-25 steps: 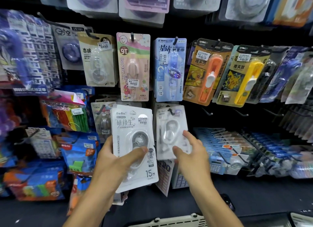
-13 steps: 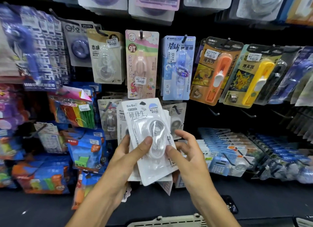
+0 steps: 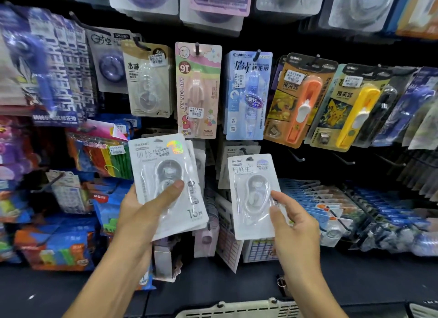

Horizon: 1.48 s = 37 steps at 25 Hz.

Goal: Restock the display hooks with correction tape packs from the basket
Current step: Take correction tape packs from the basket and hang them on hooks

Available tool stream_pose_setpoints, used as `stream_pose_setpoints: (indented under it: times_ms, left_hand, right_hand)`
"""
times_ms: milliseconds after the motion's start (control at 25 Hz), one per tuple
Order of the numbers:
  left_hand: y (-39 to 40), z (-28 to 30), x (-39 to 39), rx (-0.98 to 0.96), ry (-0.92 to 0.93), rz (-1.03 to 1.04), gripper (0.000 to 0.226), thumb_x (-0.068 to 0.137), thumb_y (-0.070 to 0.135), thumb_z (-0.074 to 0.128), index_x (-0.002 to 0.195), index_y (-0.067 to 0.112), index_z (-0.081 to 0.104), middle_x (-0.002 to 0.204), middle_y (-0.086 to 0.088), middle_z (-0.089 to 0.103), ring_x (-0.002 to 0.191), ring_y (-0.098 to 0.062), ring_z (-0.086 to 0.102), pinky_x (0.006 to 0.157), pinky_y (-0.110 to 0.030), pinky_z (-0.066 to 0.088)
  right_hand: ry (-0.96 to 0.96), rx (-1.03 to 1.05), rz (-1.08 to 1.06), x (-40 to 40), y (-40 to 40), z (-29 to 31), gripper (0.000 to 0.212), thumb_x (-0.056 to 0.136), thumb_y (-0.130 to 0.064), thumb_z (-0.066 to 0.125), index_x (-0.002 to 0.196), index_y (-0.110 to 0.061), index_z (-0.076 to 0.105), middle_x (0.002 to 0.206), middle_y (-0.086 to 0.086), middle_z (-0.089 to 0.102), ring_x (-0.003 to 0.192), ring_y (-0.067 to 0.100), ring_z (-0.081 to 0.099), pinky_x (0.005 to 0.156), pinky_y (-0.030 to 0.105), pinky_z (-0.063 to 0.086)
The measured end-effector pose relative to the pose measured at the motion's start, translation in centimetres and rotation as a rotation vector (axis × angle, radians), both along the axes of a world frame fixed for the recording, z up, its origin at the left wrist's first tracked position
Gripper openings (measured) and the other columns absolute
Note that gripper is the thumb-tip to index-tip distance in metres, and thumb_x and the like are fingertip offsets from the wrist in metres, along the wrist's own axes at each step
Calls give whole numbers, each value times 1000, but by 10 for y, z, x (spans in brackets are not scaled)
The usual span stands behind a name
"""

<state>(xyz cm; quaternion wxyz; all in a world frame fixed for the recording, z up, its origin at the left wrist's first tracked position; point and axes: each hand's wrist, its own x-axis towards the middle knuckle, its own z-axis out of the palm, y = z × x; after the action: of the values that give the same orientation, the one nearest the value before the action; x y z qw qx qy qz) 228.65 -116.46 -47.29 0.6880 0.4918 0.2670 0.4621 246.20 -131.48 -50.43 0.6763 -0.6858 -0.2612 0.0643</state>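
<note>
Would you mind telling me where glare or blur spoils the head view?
Head view: glare on the left pack's blister and foil sticker; packs at the frame edges are smeared and bent by the wide lens; the right pack and pink pack stay legible.

Basket [image 3: 237, 309] cut off below
</note>
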Motion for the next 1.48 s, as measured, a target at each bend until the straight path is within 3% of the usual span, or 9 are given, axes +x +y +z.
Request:
stream_pose_setpoints:
  times_ms: [120, 200, 280, 400, 520, 760, 1000, 1360, 1480]
  left_hand:
    - [-8, -6, 7, 30, 64, -21, 67, 50, 40, 88, 114, 28, 72, 104, 6, 81, 93, -16, 78, 73, -29, 63]
    - [-12, -10, 11, 43, 91, -42, 66, 47, 40, 89, 110, 29, 72, 99, 7, 82, 88, -14, 79, 64, -22, 61]
    - [-14, -12, 15, 46, 109, -50, 64, 46, 39, 91, 106, 29, 72, 96, 7, 82, 84, -14, 79, 60, -21, 60]
    - [-19, -15, 23, 71, 176, -116, 57, 51, 46, 98, 102, 35, 75, 96, 11, 81, 87, -10, 78, 72, -30, 61]
    - [-24, -12, 24, -8, 116, -218, 37, 61, 64, 85, 94, 51, 76, 99, 13, 81, 90, -7, 77, 74, -31, 58]
    - [-17, -12, 22, -5, 125, -71, 31, 90, 30, 71, 121, 26, 72, 113, 6, 79, 107, -20, 74, 94, -41, 57]
    - [-17, -9, 19, -18, 101, -15, 20, 98, 18, 66, 116, 23, 72, 102, 5, 81, 89, -14, 78, 57, -19, 58]
    - [-19, -5, 20, -24, 77, -15, 21, 98, 17, 65, 118, 22, 72, 107, 3, 81, 95, -18, 78, 63, -25, 61]
    - [-20, -6, 21, -5, 53, -18, 19, 99, 17, 64, 115, 24, 72, 104, 7, 81, 90, -10, 78, 59, -16, 57]
  right_hand:
    - [144, -45, 107, -1, 13, 11, 41, 100, -7, 55, 124, -39, 63, 101, -17, 66, 69, 10, 66, 64, 28, 55]
    - [290, -62, 227, -6, 16, 13, 54, 99, -5, 57, 137, -44, 48, 109, -27, 57, 94, 9, 69, 84, 30, 56]
    - [181, -55, 305, -19, 13, 8, 48, 96, -20, 64, 132, -49, 51, 117, -28, 60, 107, 5, 65, 88, 25, 50]
    - [59, -12, 434, -42, 13, 2, 43, 76, -52, 76, 116, -51, 60, 96, -12, 71, 86, 2, 67, 74, 19, 53]
    - [19, 39, 367, -45, 24, 5, 36, 87, -31, 77, 114, -42, 56, 81, -9, 72, 71, 4, 66, 64, 21, 53]
    - [58, 195, 19, -20, 13, 6, 22, 99, -14, 62, 96, -35, 65, 98, -5, 73, 87, 16, 71, 66, 30, 56]
    - [78, 115, -236, -4, 9, -1, 20, 100, -24, 58, 90, -38, 68, 92, -4, 72, 55, 12, 52, 51, 28, 45]
    - [13, 103, -239, -10, 1, -5, 26, 97, -24, 63, 94, -49, 71, 109, 1, 72, 91, 28, 68, 84, 51, 59]
    - [39, -91, -23, -12, 11, -5, 40, 98, -17, 62, 126, -45, 60, 138, -3, 57, 103, 28, 70, 90, 48, 58]
